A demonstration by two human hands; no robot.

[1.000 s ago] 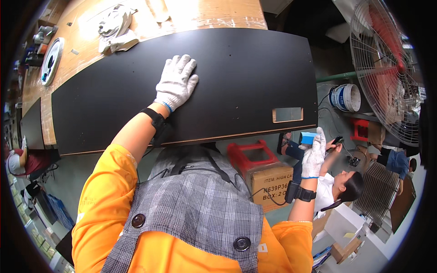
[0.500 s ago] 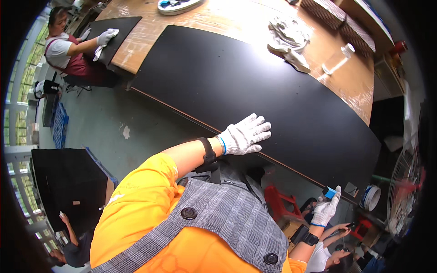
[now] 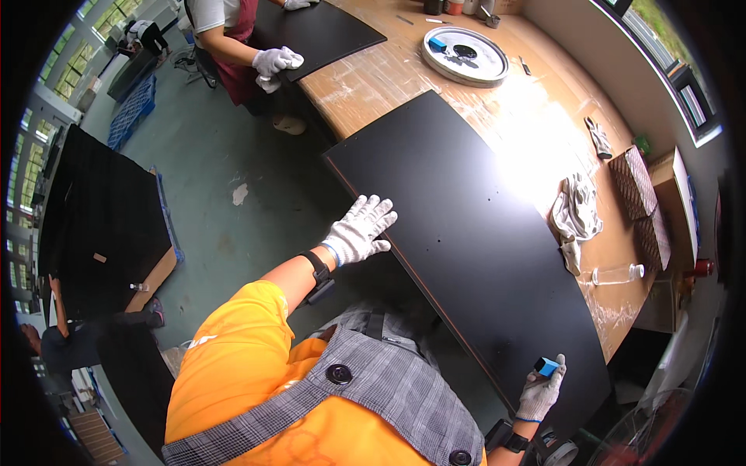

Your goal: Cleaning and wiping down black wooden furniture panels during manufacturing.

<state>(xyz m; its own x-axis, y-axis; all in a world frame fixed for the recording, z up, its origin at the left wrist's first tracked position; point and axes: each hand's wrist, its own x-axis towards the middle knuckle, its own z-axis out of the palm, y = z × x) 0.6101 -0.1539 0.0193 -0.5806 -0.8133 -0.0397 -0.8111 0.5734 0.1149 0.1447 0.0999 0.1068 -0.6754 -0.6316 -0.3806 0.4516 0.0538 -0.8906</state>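
Observation:
A long black panel [image 3: 443,225] lies across the workbench in front of me, with a few small holes in its face. My left hand [image 3: 359,231], in a white knit glove, rests at the panel's near edge with its fingers stretched out and nothing in them. At the panel's right end my gloved right hand [image 3: 538,394] grips a small blue-and-black block [image 3: 546,366] between thumb and fingers. Whether that block touches the panel I cannot tell.
A round white lid [image 3: 497,68] with a blue block on it lies on the wooden bench [image 3: 350,85]. Crumpled cloth [image 3: 576,210] and a clear bottle [image 3: 618,275] lie beyond the panel. At far left, a co-worker's gloved hand [image 3: 276,62] holds a cloth at another black panel [image 3: 326,35].
My view has turned, bringing more of the bench's far side into sight. My left hand now lies nearer the panel's left end. The right hand still grips the block, now seen against the panel.

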